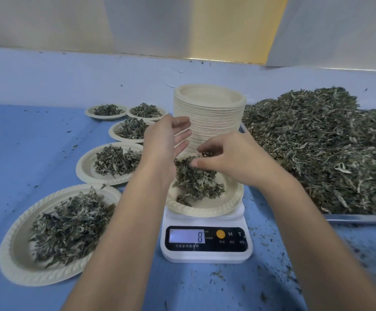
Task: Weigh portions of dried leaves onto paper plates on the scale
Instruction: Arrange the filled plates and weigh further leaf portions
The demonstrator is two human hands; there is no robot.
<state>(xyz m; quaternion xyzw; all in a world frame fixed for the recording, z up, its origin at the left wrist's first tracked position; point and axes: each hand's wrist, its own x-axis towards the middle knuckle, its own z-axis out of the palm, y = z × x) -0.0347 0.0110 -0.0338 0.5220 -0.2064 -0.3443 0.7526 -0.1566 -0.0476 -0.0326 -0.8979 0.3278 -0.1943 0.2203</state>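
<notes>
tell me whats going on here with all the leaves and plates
A person is portioning dried leaves onto a plate on the scale, whose display shows 8. The right hand pinches a few leaves above that plate, and the left hand hovers open beside it. Five filled plates sit to the left. A stack of empty plates stands behind the scale, and the big leaf pile lies on a tray at right.

I see a white digital scale [206, 240] reading 8, carrying a beige paper plate [205, 211] with a small heap of dried leaves [196, 182]. Spare plates [209, 117] are stacked at twelve o'clock, with bulk leaves [317, 149] at two.
</notes>
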